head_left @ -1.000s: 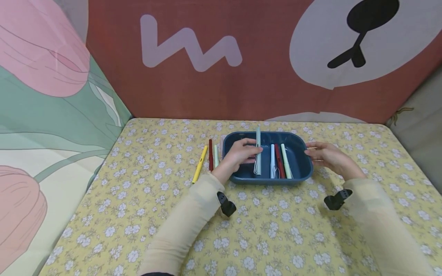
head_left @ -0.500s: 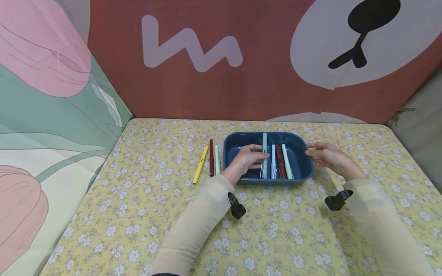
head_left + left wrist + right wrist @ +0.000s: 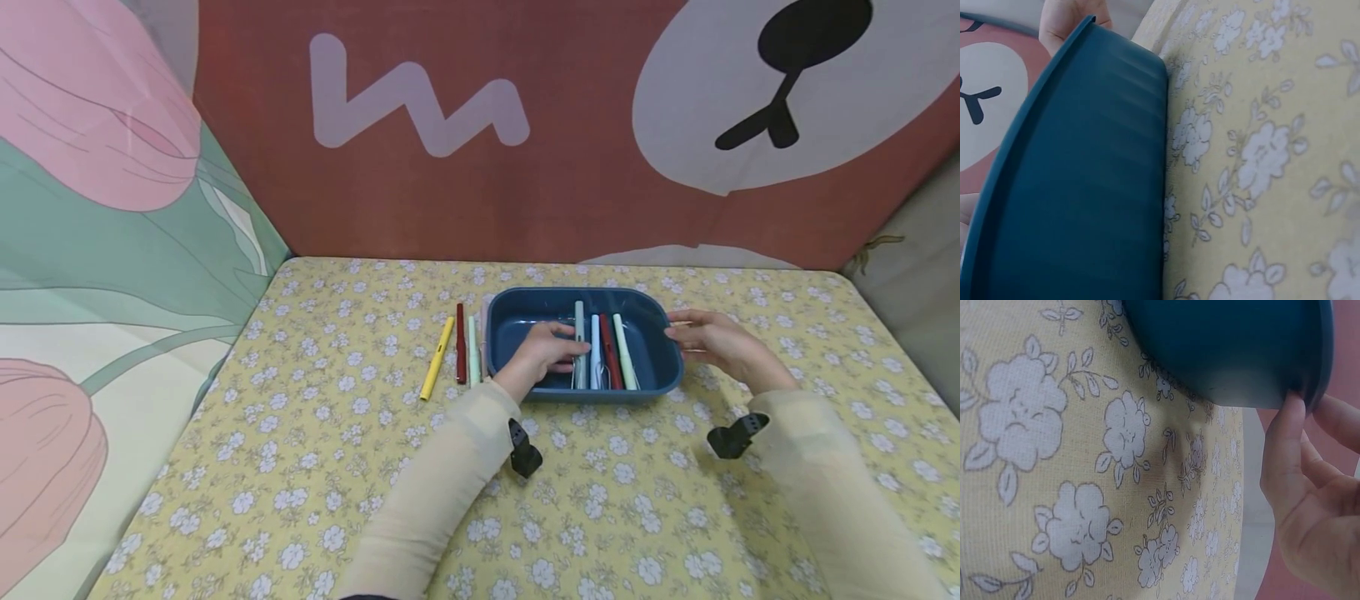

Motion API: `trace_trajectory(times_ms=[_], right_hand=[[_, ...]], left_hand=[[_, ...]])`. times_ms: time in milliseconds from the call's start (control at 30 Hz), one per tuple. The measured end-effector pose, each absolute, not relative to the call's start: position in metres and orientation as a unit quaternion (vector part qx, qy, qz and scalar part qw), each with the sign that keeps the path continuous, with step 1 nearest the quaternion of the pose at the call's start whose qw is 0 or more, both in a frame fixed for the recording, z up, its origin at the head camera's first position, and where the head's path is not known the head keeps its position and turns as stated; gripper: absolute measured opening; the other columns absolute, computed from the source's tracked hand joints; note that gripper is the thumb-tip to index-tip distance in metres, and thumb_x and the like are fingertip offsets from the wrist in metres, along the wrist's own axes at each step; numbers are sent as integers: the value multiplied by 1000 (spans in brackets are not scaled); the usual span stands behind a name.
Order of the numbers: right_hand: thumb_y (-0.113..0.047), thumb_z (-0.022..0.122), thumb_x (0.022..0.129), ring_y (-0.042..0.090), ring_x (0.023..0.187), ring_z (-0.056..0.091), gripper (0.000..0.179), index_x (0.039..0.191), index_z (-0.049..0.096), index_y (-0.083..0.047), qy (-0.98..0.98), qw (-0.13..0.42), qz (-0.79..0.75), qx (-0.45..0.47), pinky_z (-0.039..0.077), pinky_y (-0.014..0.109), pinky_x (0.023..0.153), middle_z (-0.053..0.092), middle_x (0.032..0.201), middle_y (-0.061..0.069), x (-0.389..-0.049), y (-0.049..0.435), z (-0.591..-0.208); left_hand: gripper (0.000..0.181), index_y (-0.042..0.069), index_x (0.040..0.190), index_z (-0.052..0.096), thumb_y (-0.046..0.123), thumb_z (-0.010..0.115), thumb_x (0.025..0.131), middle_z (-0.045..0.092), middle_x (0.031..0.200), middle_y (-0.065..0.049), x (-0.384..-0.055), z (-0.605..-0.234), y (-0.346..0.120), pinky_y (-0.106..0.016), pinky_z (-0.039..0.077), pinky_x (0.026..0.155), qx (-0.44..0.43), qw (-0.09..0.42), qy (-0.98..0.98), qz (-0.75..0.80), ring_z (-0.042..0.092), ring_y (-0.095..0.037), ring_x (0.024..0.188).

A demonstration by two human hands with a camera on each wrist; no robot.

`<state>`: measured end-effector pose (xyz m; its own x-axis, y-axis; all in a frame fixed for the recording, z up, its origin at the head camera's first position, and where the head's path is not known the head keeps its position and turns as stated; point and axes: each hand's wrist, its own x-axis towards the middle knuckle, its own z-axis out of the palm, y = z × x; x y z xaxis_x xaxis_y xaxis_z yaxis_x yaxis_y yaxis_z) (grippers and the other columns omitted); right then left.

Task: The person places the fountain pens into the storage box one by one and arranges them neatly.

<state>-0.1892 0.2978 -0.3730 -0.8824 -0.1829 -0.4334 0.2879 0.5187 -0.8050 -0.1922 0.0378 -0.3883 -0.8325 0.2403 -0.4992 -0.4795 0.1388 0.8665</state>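
My left hand (image 3: pixel 536 354) reaches over the near side of a dark blue tray (image 3: pixel 592 398) and pinches a pale blue-green pen (image 3: pixel 580 321) low inside it. Just right of that pen lie a light blue pen (image 3: pixel 596 346), a dark red pen (image 3: pixel 611 358) and a pale green pen (image 3: pixel 624 346), side by side. At the tray's right end my right hand (image 3: pixel 712 340) grips the rim, thumb and fingers on either side of it, as the right wrist view shows. Only the tray's outer wall (image 3: pixel 1085 169) fills the left wrist view, hiding the pens there.
Left of the tray, on the flowered tablecloth (image 3: pixel 300 400), lie a yellow pen (image 3: pixel 438 358), another dark red pen (image 3: pixel 461 343) and another pale green one (image 3: pixel 473 346). Something pale pink (image 3: pixel 483 325) shows against the tray's left end. A printed curtain (image 3: pixel 570 192) rises behind the table.
My left hand has moved right and down with the blue-green pen, from above the tray's middle to beside the light blue pen. My right hand stays on the rim.
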Motion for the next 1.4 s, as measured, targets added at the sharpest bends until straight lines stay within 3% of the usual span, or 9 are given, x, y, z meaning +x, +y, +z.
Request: trace_trajectory(times_ms=[400, 533, 767, 1400], right_hand=[[-35, 49, 100, -7, 88, 55, 70, 151, 18, 2, 841, 244, -482, 31, 53, 16, 80, 49, 118, -4, -189, 298, -373], [-34, 49, 100, -6, 88, 55, 70, 150, 18, 2, 841, 244, -483, 31, 53, 16, 79, 50, 115, -6, -189, 298, -372], [-33, 49, 100, -5, 87, 56, 69, 150, 19, 2, 840, 243, -484, 31, 53, 17, 79, 51, 111, -9, -189, 298, -373], [-34, 49, 100, -6, 88, 55, 69, 150, 19, 3, 840, 243, -485, 27, 53, 16, 79, 50, 114, -6, -189, 298, -373]], left_hand=[[46, 5, 129, 56, 4, 70, 85, 62, 122, -14, -192, -392, 40, -31, 61, 76, -76, 281, 721, 629, 66, -28, 103], [45, 4, 129, 56, 3, 69, 85, 59, 126, -14, -190, -393, 41, -30, 61, 74, -69, 281, 733, 615, 67, -29, 100], [42, 2, 126, 57, 4, 68, 86, 63, 116, -14, -188, -393, 41, -29, 61, 70, -51, 295, 744, 597, 68, -30, 96], [45, 4, 125, 60, 1, 72, 82, 60, 124, -13, -186, -393, 45, -29, 61, 73, -49, 281, 772, 568, 69, -29, 93]])
